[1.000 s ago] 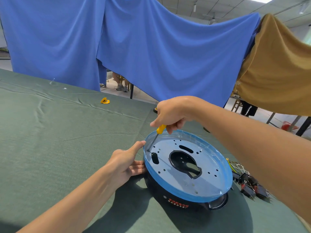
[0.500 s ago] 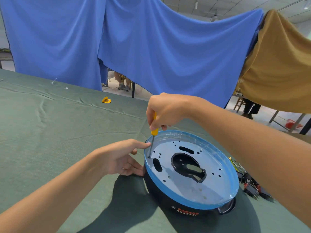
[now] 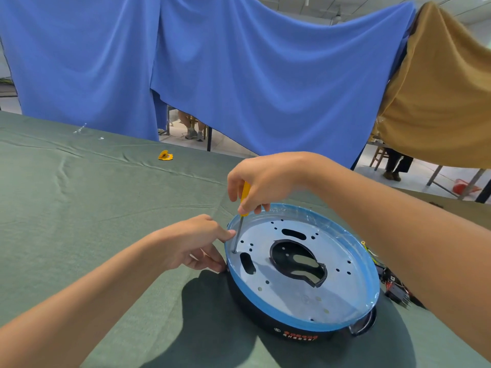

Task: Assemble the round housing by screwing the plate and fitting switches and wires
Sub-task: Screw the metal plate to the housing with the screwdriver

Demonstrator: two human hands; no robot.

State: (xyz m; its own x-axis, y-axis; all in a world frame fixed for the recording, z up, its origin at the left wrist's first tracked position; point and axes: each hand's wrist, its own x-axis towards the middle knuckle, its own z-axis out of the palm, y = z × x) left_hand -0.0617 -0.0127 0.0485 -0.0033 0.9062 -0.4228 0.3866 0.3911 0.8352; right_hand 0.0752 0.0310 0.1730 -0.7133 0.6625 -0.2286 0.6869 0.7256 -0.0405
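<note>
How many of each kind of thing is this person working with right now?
Hands: 2, left hand and right hand
Screwdriver: 1
Round housing: 1
Plate: 1
Total: 5

I see a yellow-handled screwdriver (image 3: 245, 191), a silvery plate (image 3: 292, 296) rimmed in blue, a black housing (image 3: 265, 324) with orange lettering, and a green tabletop (image 3: 79, 208).

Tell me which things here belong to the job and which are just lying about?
In use:
round black housing
silver perforated metal plate
yellow-handled screwdriver, gripped by the right hand
left hand touching the housing
black switches with wires

Lying about:
small yellow scrap
blue hanging cloth
brown hanging cloth
</note>
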